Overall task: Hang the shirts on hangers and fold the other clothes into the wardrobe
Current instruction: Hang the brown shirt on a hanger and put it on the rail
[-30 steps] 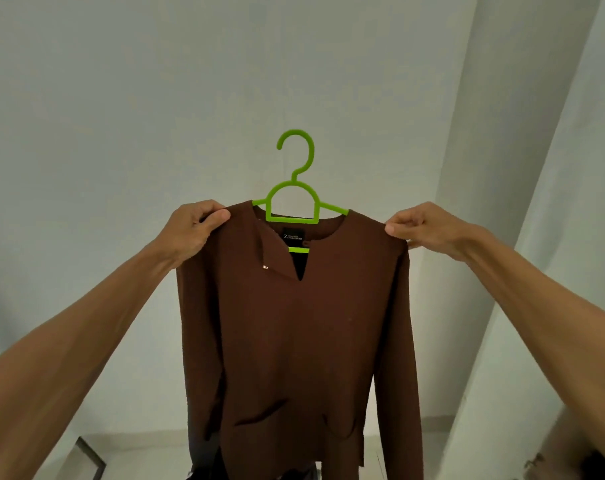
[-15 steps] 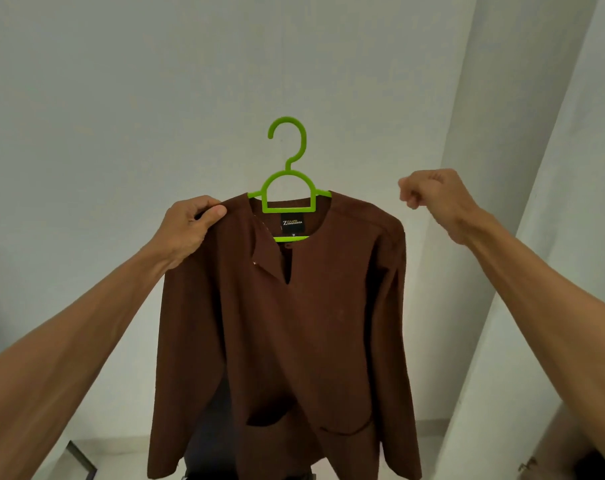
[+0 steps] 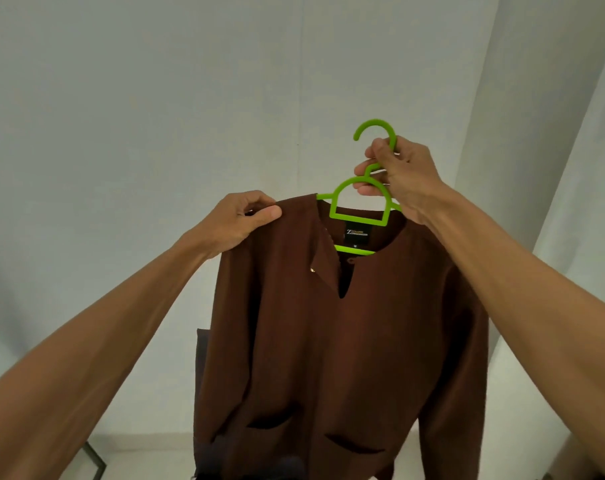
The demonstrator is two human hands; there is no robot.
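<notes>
My right hand (image 3: 403, 178) is closed around the neck of the green hanger (image 3: 359, 216), just under its hook. My left hand (image 3: 240, 220) pinches the brown shirt (image 3: 328, 341) at its shoulder, thumb pressed over the cloth. The shirt hangs on the hanger, held up before a pale wall (image 3: 155, 116), its black label showing inside the collar.

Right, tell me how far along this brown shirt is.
Done: the brown shirt is already threaded onto the green hanger. In hand: the right hand grips the hanger's neck below the hook, while the left hand pinches the shirt's shoulder. Left: hanging it up; no wardrobe or rail is in view.
</notes>
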